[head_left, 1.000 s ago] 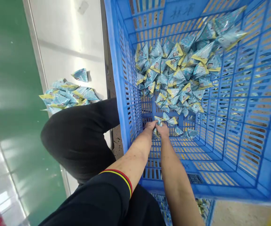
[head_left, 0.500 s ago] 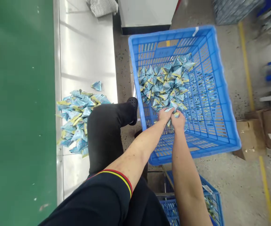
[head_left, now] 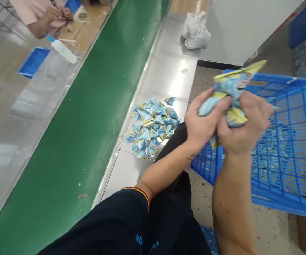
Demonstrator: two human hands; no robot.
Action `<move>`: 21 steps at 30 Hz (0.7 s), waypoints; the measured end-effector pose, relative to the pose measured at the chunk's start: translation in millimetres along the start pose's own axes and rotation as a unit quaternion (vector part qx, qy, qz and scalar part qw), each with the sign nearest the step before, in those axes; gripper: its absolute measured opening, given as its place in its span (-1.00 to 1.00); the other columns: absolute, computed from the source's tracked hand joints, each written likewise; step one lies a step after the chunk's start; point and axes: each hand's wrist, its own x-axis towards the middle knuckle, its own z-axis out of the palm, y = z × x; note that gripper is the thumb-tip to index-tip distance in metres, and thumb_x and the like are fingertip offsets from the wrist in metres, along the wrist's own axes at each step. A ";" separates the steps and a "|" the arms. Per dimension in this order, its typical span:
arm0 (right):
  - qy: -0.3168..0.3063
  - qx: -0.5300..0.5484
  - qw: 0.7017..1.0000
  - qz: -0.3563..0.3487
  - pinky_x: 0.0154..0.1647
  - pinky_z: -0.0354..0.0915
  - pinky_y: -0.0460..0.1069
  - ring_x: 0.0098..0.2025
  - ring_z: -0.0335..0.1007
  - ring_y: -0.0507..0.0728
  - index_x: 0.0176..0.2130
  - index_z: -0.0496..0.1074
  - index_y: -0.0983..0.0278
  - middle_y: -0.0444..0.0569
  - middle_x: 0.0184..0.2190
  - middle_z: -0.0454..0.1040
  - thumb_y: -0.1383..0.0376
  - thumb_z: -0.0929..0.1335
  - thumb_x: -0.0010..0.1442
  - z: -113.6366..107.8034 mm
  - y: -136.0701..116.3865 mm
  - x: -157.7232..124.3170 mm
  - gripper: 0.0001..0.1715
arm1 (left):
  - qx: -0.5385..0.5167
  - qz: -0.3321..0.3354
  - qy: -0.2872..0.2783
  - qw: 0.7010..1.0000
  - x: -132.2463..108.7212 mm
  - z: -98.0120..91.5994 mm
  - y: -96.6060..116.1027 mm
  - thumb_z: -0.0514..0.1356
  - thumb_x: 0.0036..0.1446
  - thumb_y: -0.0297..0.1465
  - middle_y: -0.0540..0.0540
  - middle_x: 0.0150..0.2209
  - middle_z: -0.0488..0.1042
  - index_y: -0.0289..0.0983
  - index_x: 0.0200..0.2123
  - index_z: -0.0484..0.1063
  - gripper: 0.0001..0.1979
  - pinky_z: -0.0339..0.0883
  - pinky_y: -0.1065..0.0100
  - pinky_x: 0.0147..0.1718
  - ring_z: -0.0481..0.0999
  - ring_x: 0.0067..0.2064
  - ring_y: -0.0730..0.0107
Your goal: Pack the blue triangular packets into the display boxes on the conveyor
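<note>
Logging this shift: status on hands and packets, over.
Left hand and right hand shut on bunch of packets, by blue crate. Packet pile on steel ledge. Nothing blocking.

A long green conveyor belt (head_left: 70, 117) is laid from 7 to 1 o'clock, flanked by a shiny stainless-steel surface (head_left: 168, 71); speckled stone floor (head_left: 275, 232) is seen at 5 o'clock.

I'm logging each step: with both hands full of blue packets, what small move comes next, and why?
Probably carry the bunch of blue-and-yellow triangular packets leftward to the matching pile on the steel table: left hand and right hand clasp it, up beside the blue plastic crate.
</note>
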 end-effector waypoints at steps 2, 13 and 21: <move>-0.042 0.070 0.997 -0.010 0.37 0.19 0.25 0.23 0.23 0.25 0.21 0.40 0.25 0.08 0.15 0.34 0.08 0.28 0.37 47.4 -34.9 7.3 -0.47 | -0.005 0.072 0.107 0.992 9.9 -57.1 4.1 0.17 0.29 0.07 -0.01 0.28 0.40 -0.16 0.29 0.39 -0.36 0.31 -0.04 0.32 0.39 0.31 0.10; -0.421 0.129 0.859 0.260 0.47 0.01 0.08 0.29 0.16 0.19 0.33 0.39 0.20 -0.03 0.26 0.29 0.26 0.32 0.29 231.6 -109.6 -64.8 -0.36 | 0.108 -0.135 0.297 0.939 45.6 -232.7 -108.5 0.29 0.23 -0.31 -0.21 0.13 0.54 -0.35 0.07 0.57 -0.62 0.32 0.28 0.29 0.48 0.24 0.17; -0.475 0.099 0.819 0.308 0.52 -0.06 0.09 0.46 -0.09 0.24 0.41 0.26 0.23 0.00 0.41 0.06 0.14 0.35 0.29 245.8 -106.6 -70.6 -0.23 | 0.245 -0.161 0.348 0.890 47.1 -240.7 -130.4 0.20 0.31 -0.22 -0.22 0.35 0.29 -0.27 0.29 0.36 -0.46 0.07 0.32 0.41 0.22 0.42 0.24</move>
